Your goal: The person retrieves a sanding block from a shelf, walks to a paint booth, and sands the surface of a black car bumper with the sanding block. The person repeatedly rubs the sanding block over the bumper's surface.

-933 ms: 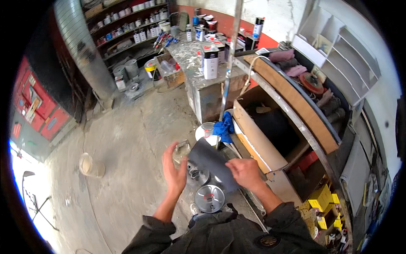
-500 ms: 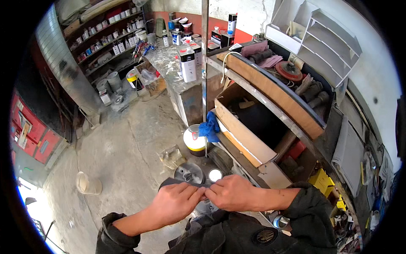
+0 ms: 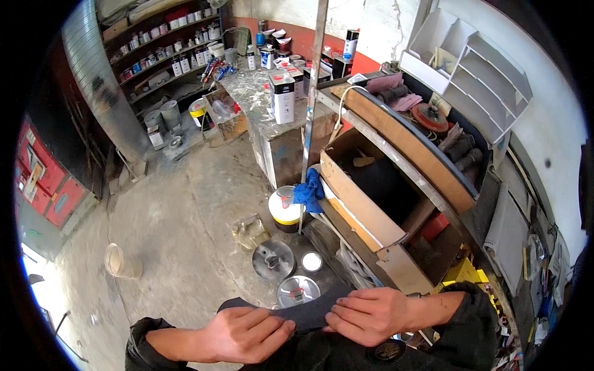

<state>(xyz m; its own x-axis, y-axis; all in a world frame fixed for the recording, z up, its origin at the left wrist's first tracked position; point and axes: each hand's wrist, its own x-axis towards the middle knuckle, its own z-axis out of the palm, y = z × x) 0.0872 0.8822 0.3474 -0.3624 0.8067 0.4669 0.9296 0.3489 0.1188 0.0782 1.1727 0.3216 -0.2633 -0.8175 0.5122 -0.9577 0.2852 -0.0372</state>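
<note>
Low in front of my body I hold a dark grey, matt sheet that looks like sandpaper (image 3: 310, 314). My left hand (image 3: 244, 334) grips its left part, fingers curled over the top and thumb hidden. My right hand (image 3: 368, 314) grips its right part the same way. Between the hands the sheet sags and bows, and its left corner sticks out past my left knuckles. Just beyond it on the floor stand a round metal lid with a red handle (image 3: 298, 292), a grey round lid (image 3: 273, 260) and a small white-topped can (image 3: 312, 261).
A white-topped bucket (image 3: 286, 207) stands by a metal post with a blue rag (image 3: 309, 190). To the right is a rack holding an open cardboard box (image 3: 362, 207). Farther off is a workbench (image 3: 250, 93) with cans. A translucent bucket (image 3: 122, 262) sits on the floor at left.
My hands have moved apart and lower, from nearly touching to a gap between them. More of the dark sheet now shows between them. The view has shifted slightly.
</note>
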